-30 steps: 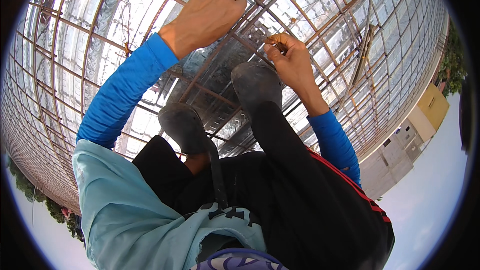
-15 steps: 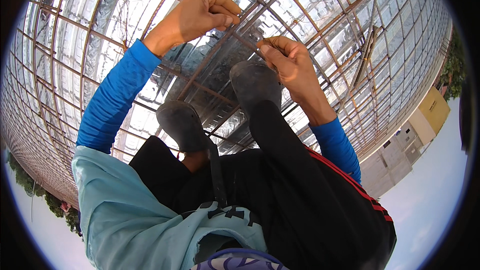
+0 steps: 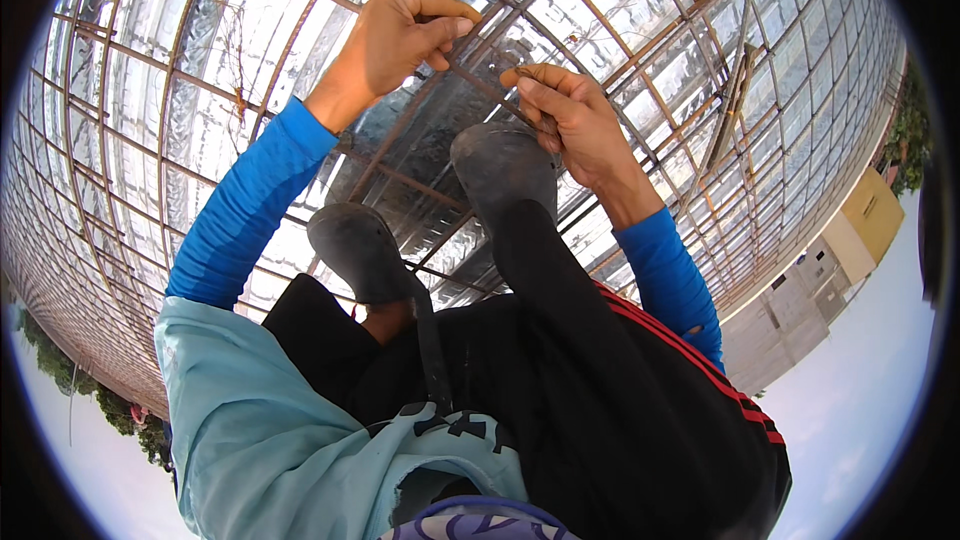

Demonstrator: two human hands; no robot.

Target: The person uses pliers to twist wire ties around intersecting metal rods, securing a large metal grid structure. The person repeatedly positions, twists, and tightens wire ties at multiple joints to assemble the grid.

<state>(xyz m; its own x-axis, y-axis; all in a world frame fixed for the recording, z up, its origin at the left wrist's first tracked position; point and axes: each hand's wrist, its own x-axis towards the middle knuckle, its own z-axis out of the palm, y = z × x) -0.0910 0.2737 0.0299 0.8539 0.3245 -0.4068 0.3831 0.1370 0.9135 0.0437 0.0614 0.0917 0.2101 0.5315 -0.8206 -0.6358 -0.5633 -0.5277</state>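
Over a grid of rusty steel reinforcing bars (image 3: 408,120), both my hands work close to a bar crossing. My left hand (image 3: 405,40) is closed in a pinch, thumb against forefinger, beside a long bar; whatever lies between the fingertips is too small to make out. A short way to the right and nearer to me, my right hand (image 3: 575,120) pinches a thin dark piece of wire (image 3: 522,75). Its fingertips are just beyond the toe of my right shoe (image 3: 505,170).
Shiny corrugated metal sheeting (image 3: 230,0) lies under the bars. My left shoe (image 3: 355,250) rests on the grid. Loose thin wire (image 3: 238,90) hangs on bars at the left. A long narrow strip (image 3: 728,110) lies across the grid at right. Buildings (image 3: 800,290) stand beyond the edge.
My left hand has shifted slightly right and down, with its fingers straighter. My right hand has moved a little left and up, toward the left hand.
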